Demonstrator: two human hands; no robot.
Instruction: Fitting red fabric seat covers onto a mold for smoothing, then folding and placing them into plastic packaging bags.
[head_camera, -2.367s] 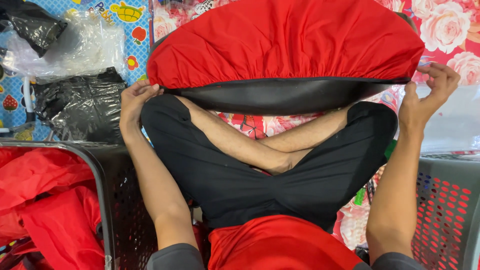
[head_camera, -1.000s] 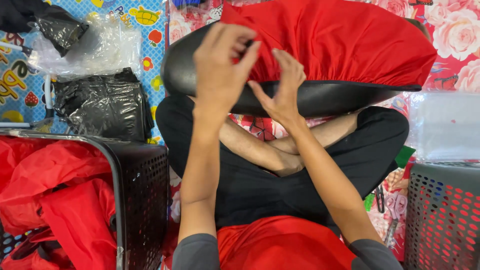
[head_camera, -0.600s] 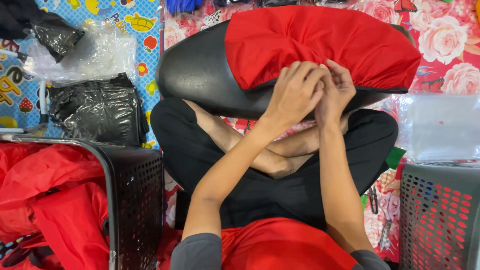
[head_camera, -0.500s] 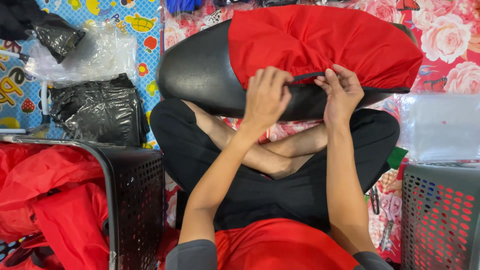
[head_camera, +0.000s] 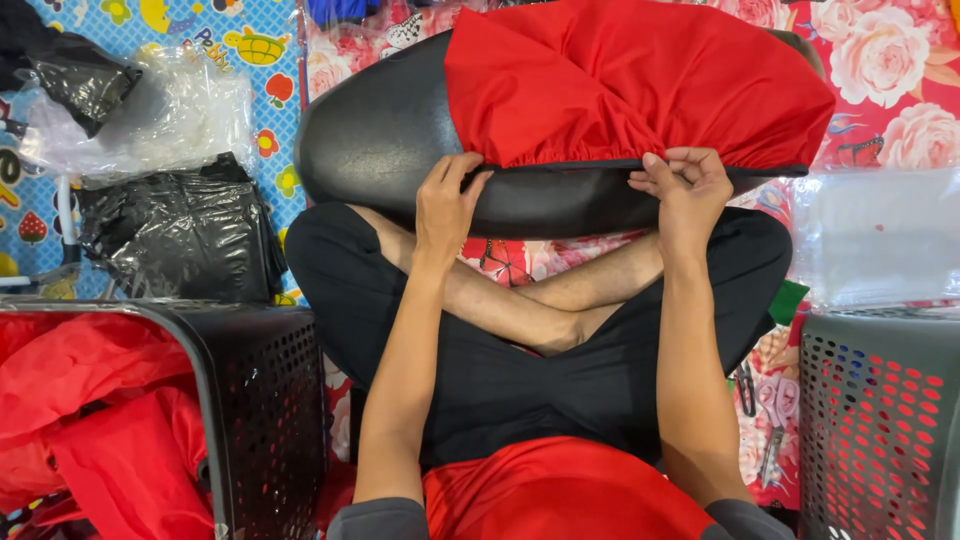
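Observation:
A long black padded seat (head_camera: 390, 130) lies across my crossed legs. A red fabric cover (head_camera: 640, 80) with a gathered elastic hem is pulled over its right part, leaving the left end bare. My left hand (head_camera: 445, 205) pinches the cover's hem at the seat's near edge, close to where the red fabric ends. My right hand (head_camera: 685, 185) grips the same hem further right, fingers curled around the black-edged elastic.
A black perforated basket (head_camera: 255, 400) holding red fabric (head_camera: 90, 400) stands at lower left. A grey perforated basket (head_camera: 875, 420) is at lower right, with clear plastic (head_camera: 870, 235) above it. Black plastic bags (head_camera: 180, 235) and clear bags (head_camera: 170, 110) lie on the patterned mat at left.
Earlier the cover spanned the whole seat. It now covers only the right part. My hands came together at the middle, then spread apart along the near hem.

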